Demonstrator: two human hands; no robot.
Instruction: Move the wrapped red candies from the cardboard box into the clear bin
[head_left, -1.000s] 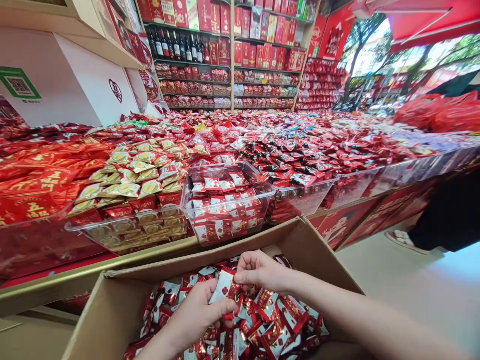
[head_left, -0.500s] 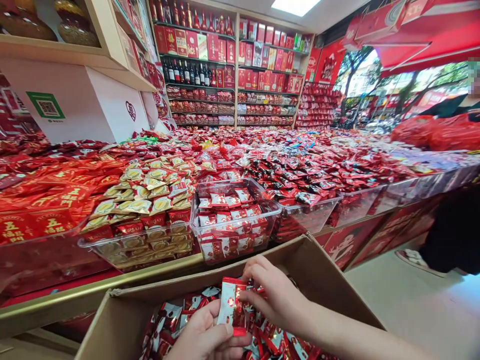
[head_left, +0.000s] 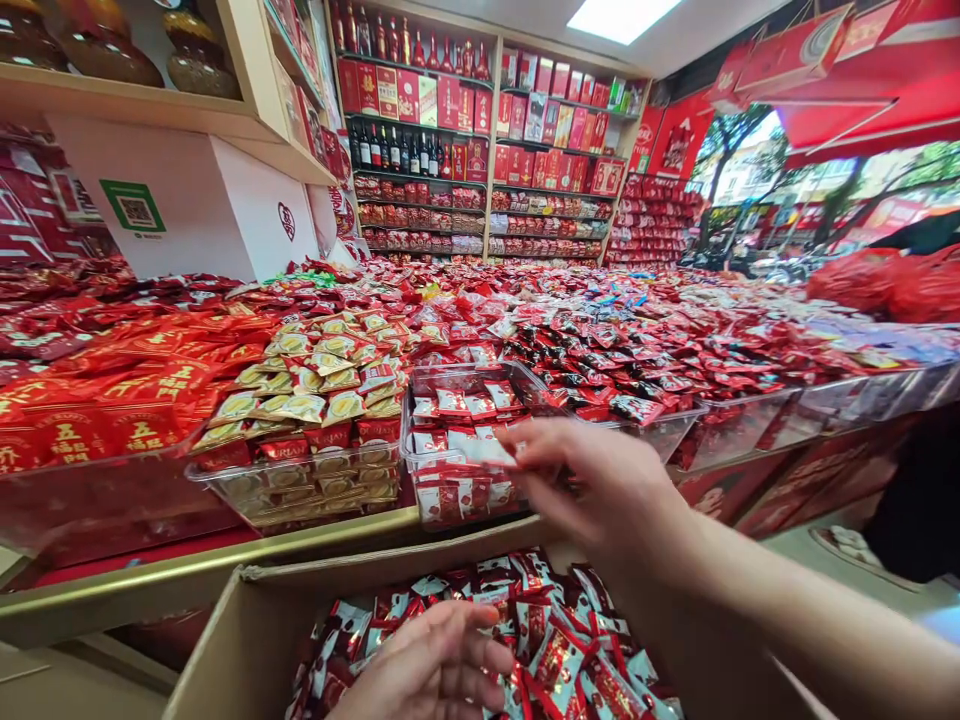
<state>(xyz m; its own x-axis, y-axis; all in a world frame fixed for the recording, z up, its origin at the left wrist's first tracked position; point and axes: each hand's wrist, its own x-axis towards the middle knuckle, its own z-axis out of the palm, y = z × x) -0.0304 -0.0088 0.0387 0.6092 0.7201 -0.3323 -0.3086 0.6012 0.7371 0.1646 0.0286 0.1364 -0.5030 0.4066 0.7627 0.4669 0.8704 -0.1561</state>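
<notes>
Pinching a motion-blurred packet that juts left from its fingertips, the right hand over a clear bin of stacked packets, the left hand lower, fingers loosely curled and parted, above loose packets heaped in a cardboard box.

Right hand reaches forward (blurred), pinching — left hand sits lower, loosely cupped.
</notes>
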